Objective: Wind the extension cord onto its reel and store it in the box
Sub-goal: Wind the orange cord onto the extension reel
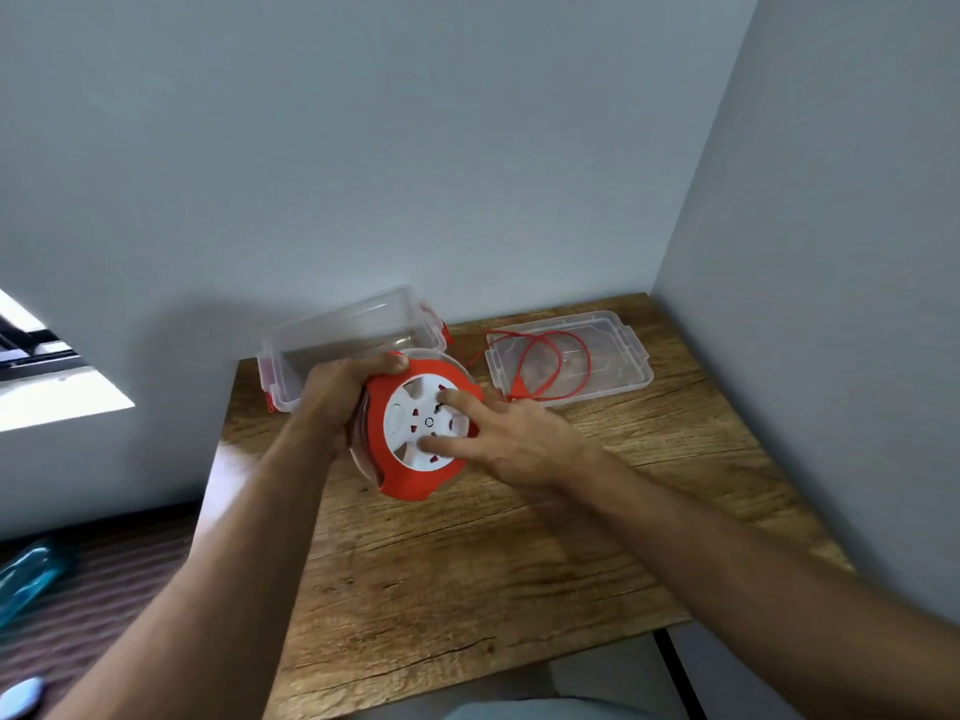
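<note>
— Wood-grain table (467, 589) in a grey-walled corner: what are your hands doing over it?

— Your left hand (332, 397) is wrapped around the rim of the orange reel (410, 475), fingers curled tight, holding it tilted above the tabletop. Your right hand (514, 439) is spread loosely, two fingertips (457, 400) pressed on the reel's white hub (415, 423), gripping nothing.

— And the cord?

— Your orange extension cord (550, 366) lies mostly unwound, looped over the clear lid (628, 356) to the right.

— The box?

— Your clear box (343, 335) sits open just behind the reel, against the wall, well apart from the lid.
</note>
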